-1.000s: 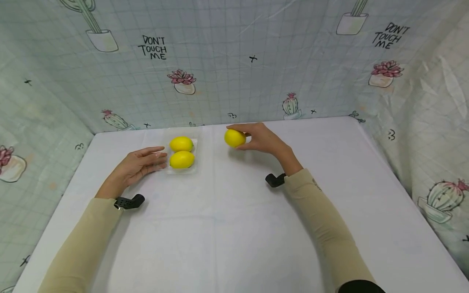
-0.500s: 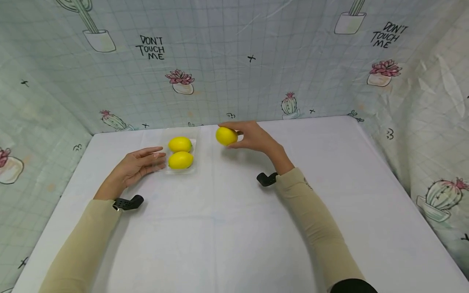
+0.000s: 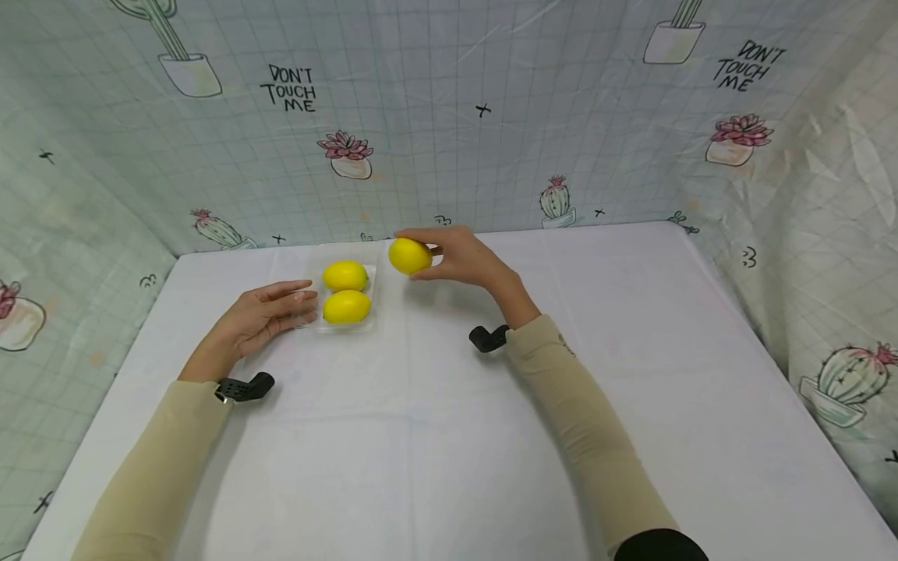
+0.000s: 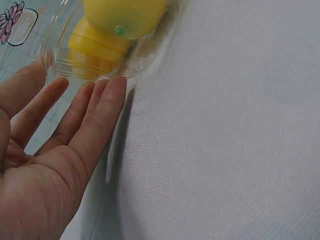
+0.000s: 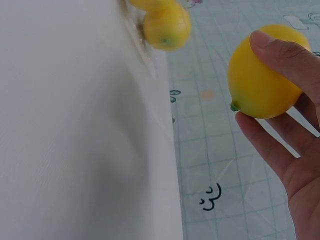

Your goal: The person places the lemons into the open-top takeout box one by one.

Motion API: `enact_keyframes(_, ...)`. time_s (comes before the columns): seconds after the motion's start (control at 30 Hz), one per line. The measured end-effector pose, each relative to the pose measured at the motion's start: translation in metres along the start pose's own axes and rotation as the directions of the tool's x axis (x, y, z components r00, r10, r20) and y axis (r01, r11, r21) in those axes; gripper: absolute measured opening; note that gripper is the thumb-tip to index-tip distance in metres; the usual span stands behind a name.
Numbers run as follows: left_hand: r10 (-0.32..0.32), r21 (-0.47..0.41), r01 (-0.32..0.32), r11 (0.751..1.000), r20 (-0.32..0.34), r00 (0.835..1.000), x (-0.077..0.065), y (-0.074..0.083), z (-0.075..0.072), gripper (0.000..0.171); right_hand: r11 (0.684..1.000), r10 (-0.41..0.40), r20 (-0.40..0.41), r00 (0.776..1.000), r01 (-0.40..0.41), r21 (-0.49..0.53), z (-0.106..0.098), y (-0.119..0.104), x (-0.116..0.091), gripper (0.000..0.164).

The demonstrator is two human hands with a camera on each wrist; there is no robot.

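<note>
A yellow lemon [image 3: 410,255] is gripped between the thumb and fingers of my right hand [image 3: 459,255], lifted above the table just right of a clear plastic container [image 3: 374,292]. In the right wrist view the held lemon [image 5: 267,72] shows a small green tip. Two more lemons lie in the container, a rear lemon [image 3: 344,276] and a front lemon [image 3: 347,307]. At the container's left side is my left hand [image 3: 263,318], its fingers extended. The left wrist view shows those fingertips [image 4: 116,87] at the clear wall, with nothing grasped.
A white cloth covers the table [image 3: 421,436]. Behind it hangs a curtain [image 3: 449,140] printed with cacti and words, which continues along both sides. Black wrist devices [image 3: 245,387] sit on both forearms.
My right hand has carried the lemon leftward and slightly back, closer to the container. The left hand and the two lemons in the container stay in place.
</note>
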State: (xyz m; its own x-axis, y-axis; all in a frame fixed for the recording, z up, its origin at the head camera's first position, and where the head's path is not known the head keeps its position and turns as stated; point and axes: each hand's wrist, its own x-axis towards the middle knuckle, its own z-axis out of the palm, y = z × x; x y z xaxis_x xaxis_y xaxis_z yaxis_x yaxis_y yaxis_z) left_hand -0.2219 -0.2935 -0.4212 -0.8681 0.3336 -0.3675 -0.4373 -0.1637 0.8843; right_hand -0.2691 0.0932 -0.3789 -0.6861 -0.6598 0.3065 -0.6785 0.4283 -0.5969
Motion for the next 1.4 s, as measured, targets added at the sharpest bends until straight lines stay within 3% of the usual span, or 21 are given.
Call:
enact_keyframes(0.63,-0.003,0.002,0.003,1.000,0.001,1.000,-0.001,0.002,0.001,0.068,0.999,-0.044,0.010,0.999,0.044,0.026,0.010,-0.021,0.042,0.071)
enact_keyframes(0.93,0.007,0.021,-0.007,1.000,0.000,1.000,-0.001,0.002,0.000,0.069,1.000,-0.008,0.122,0.992,0.011,-0.020,0.007,-0.025,0.074,0.069)
enact_keyframes(1.13,0.015,0.022,-0.015,1.000,0.004,1.000,-0.004,0.001,0.000,0.067,0.998,-0.007,0.200,0.980,0.021,-0.066,0.006,-0.026,0.098,0.063)
enact_keyframes(1.4,0.025,0.029,-0.026,0.999,0.013,1.000,-0.005,-0.001,0.000,0.062,0.996,0.064,0.285,0.956,-0.044,-0.075,0.000,-0.034,0.121,0.059)
